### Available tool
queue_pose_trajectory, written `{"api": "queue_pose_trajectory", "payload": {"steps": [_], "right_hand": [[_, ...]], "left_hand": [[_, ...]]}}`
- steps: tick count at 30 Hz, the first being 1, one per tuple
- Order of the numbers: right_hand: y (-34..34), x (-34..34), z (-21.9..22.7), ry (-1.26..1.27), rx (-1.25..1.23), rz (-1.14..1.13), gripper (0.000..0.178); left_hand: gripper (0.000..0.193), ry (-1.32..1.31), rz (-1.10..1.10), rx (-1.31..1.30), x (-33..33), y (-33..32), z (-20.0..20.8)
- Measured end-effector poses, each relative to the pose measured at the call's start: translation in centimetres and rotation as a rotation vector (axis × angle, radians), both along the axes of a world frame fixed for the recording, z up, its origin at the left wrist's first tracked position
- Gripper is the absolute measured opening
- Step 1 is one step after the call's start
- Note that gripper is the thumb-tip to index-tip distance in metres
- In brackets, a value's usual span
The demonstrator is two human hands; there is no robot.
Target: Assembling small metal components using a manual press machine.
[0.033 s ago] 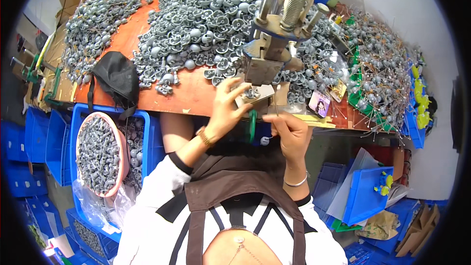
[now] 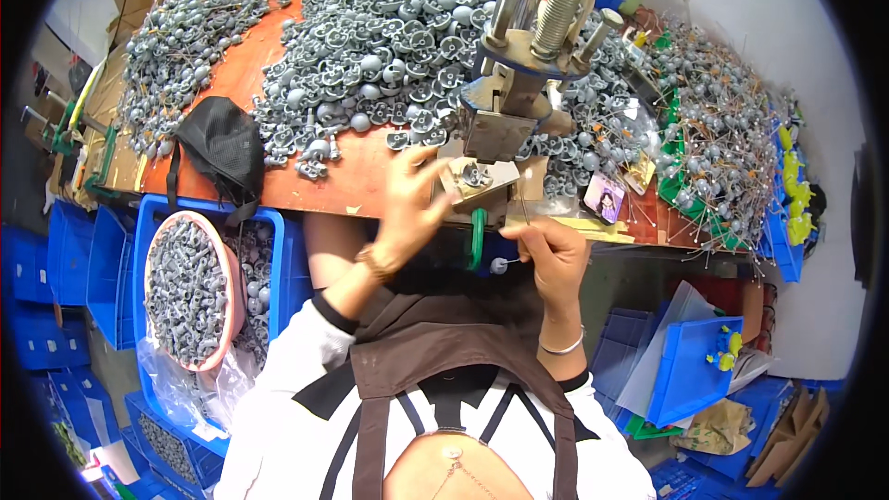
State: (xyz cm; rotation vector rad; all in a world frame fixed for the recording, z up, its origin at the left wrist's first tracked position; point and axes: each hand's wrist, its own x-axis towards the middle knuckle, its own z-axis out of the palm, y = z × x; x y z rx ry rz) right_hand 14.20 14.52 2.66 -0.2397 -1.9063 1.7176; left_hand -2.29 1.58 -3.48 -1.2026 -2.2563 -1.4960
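My left hand (image 2: 406,208) has its fingers spread and holds nothing, just left of a metal block (image 2: 502,174) at the table's front edge. A small grey plastic part (image 2: 476,174) sits on that block, below the head of an upright press (image 2: 500,125). To the right of the block, my right hand (image 2: 556,255) pinches a thin wire (image 2: 525,204) that rises above the fingertips. Below and left of these fingers hangs a small pale ball (image 2: 499,266), which seems joined to the wire; the fingers hide the joint.
Grey half-shell parts (image 2: 398,46) lie heaped behind the press. Balls on wires (image 2: 713,130) are piled at right. A black cap (image 2: 220,148) lies at the front left, above a blue crate (image 2: 294,268) holding a pink basin (image 2: 230,315). A green clamp (image 2: 477,241) hangs below the block.
My left hand has drawn back a little to the left, away from the metal block, and its fingers look blurred. The right hand, still pinching the wire, has hardly moved.
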Motion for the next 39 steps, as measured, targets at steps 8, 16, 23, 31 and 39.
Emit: {"api": "queue_pose_trajectory", "payload": {"steps": [8,16,23,31,39], "right_hand": [[-0.3,0.2,-1.0,-0.063,-0.035,0.014,0.018],[-0.3,0.0,-2.5,-0.136,0.052,-0.077,0.019],[-3.3,-2.8,-1.9,-0.076,0.401,-0.034,0.010],[-3.1,-2.9,-2.4,-0.069,0.670,-0.181,0.021],[-3.1,-2.7,-2.0,-0.024,0.762,-0.165,0.022]], "left_hand": [[0.021,0.290,0.451,-0.499,-9.7,-14.6,-2.4],[0.019,0.375,0.600,-0.326,-8.3,-13.3,-1.9],[0.019,-0.709,-0.084,0.252,1.1,-5.7,0.0],[0.037,-0.403,-0.229,0.062,2.2,-4.3,1.8],[0.029,-0.484,-0.186,0.117,2.0,-4.8,2.1]]}}
